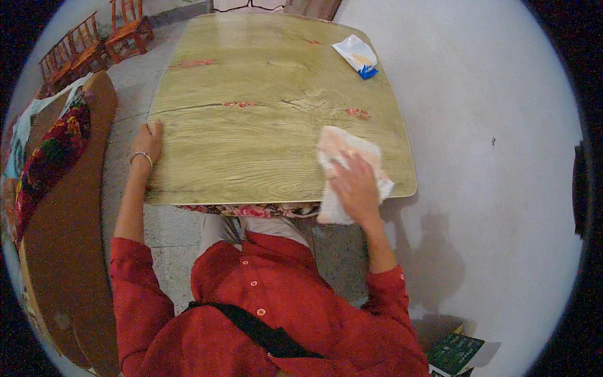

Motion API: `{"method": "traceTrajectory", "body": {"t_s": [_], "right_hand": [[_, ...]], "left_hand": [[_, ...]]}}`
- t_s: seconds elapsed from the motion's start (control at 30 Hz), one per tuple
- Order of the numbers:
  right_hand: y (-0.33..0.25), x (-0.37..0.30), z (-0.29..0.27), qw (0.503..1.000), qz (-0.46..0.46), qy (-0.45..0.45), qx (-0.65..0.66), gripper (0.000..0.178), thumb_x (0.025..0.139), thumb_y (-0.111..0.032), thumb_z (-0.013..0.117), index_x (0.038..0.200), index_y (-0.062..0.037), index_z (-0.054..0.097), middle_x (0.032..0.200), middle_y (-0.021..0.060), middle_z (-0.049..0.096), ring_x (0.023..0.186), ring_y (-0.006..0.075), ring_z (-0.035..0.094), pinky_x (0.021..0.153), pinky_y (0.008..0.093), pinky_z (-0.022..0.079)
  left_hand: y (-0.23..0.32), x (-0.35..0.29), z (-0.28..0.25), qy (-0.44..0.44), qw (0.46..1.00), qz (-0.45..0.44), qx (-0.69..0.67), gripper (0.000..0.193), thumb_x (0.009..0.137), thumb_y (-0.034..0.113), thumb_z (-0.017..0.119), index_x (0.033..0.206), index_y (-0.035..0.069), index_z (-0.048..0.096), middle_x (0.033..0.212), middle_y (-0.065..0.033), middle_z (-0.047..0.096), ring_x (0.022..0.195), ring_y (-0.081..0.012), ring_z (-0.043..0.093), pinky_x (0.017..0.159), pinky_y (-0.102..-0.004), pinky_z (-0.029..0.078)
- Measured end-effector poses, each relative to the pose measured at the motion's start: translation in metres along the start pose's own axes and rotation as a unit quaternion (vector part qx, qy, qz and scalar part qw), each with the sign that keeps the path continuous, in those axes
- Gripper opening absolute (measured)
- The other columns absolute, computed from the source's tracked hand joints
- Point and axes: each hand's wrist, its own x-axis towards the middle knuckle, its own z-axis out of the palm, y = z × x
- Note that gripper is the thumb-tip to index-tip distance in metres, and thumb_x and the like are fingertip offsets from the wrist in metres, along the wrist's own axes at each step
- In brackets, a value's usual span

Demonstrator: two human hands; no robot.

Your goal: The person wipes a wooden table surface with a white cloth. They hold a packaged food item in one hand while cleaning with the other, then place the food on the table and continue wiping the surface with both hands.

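Observation:
A yellow-green wood-grain table [251,144] with small red flower prints fills the space in front of me. My left hand [147,139] is closed round its left edge, the fingers on top near the rim and a bracelet on the wrist. At the near right corner, my right hand [355,187] holds a white and pale orange cloth [352,141] down against the tabletop. Its fingers lie over the cloth and are slightly blurred. Part of the cloth hangs past the table's near edge.
A white and blue packet [358,55] lies at the table's far right. The white wall [477,113] runs close along the right side. To the left is a brown couch [69,251] with a colourful cloth; wooden chairs [125,31] stand beyond it. Floral fabric [251,210] shows under the near edge.

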Motion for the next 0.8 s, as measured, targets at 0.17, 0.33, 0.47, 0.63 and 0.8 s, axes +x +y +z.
{"method": "traceTrajectory", "body": {"t_s": [0.17, 0.33, 0.47, 0.63, 0.8], "right_hand": [[0.08, -0.002, -0.008, 0.988, 0.154, 0.032, 0.003, 0.035, 0.084, -0.028, 0.052, 0.112, -0.0073, 0.058, 0.126, 0.0142, 0.048, 0.118, 0.0366, 0.04, 0.1, 0.0449, 0.029], [0.091, 0.048, 0.002, 0.985, 0.167, 0.04, 0.029, 0.038, 0.084, -0.028, 0.053, 0.115, -0.0056, 0.057, 0.128, 0.0169, 0.045, 0.117, 0.0361, 0.04, 0.099, 0.0421, 0.03], [0.046, 0.051, 0.007, 0.997, 0.017, 0.068, 0.025, 0.034, 0.085, -0.028, 0.05, 0.107, -0.0038, 0.059, 0.119, 0.016, 0.053, 0.114, 0.0365, 0.044, 0.097, 0.0448, 0.032], [0.06, 0.021, -0.009, 0.998, 0.058, 0.027, -0.026, 0.032, 0.085, -0.024, 0.05, 0.107, -0.0031, 0.059, 0.118, 0.0171, 0.053, 0.113, 0.0355, 0.045, 0.097, 0.0448, 0.033], [0.14, 0.045, 0.007, 0.984, 0.167, 0.055, -0.031, 0.035, 0.085, -0.026, 0.051, 0.112, -0.0045, 0.058, 0.122, 0.0222, 0.049, 0.113, 0.0361, 0.045, 0.097, 0.0417, 0.033]], "left_hand": [[-0.004, 0.002, 0.005, 0.019, 1.0, 0.016, -0.002, 0.066, 0.087, 0.057, 0.032, 0.11, -0.003, 0.048, 0.105, -0.0296, 0.056, 0.1, -0.0439, 0.053, 0.086, -0.0474, 0.04], [0.019, -0.01, -0.01, 0.003, 1.0, 0.007, 0.017, 0.064, 0.087, 0.056, 0.033, 0.104, -0.003, 0.05, 0.1, -0.0286, 0.057, 0.097, -0.0431, 0.054, 0.084, -0.047, 0.041], [0.01, -0.009, -0.012, 0.01, 1.0, 0.023, 0.018, 0.062, 0.088, 0.055, 0.034, 0.102, -0.003, 0.051, 0.099, -0.0285, 0.058, 0.095, -0.0425, 0.055, 0.083, -0.0468, 0.042], [0.009, -0.014, -0.012, 0.006, 1.0, 0.001, 0.021, 0.063, 0.087, 0.056, 0.033, 0.104, -0.003, 0.049, 0.099, -0.0278, 0.058, 0.094, -0.0425, 0.055, 0.082, -0.0472, 0.042], [0.011, -0.012, -0.01, 0.006, 1.0, 0.013, 0.022, 0.062, 0.088, 0.055, 0.033, 0.106, -0.002, 0.048, 0.098, -0.0277, 0.058, 0.094, -0.0442, 0.055, 0.082, -0.048, 0.042]]}}
